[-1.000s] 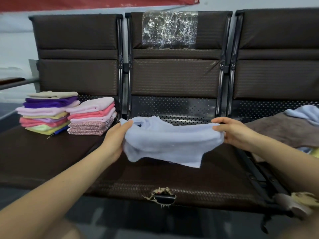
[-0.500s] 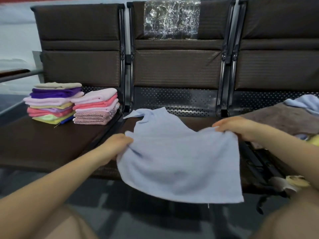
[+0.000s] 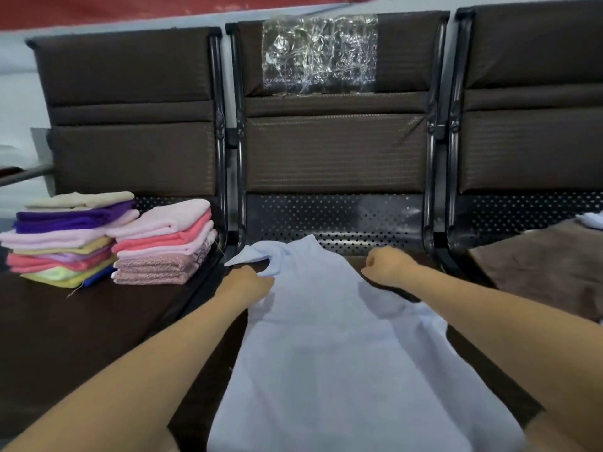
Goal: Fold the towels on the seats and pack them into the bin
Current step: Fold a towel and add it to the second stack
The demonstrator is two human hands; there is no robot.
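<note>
Since 0.5 s ago the blue towel (image 3: 342,347) has gone from hanging between the hands to lying spread along the middle seat (image 3: 470,347), its near end spilling over the front edge toward the person. The left hand (image 3: 253,282) pinches the far left corner, where a flap is turned over; the right hand (image 3: 388,267) has its fingers curled on the far right edge, gripping the cloth. 2 stacks of folded towels (image 3: 107,239) sit on the left seat, well apart from the work, and a brown towel (image 3: 548,265) lies on the right seat with something pale behind it. No bin is in view. The step looks like flattening the cloth before the first fold. The risk is the overhang: its weight could drag the towel off the slick seat once the hands let go. The turned corner, if left, would fold in crooked and make a lumpy bundle.
</note>
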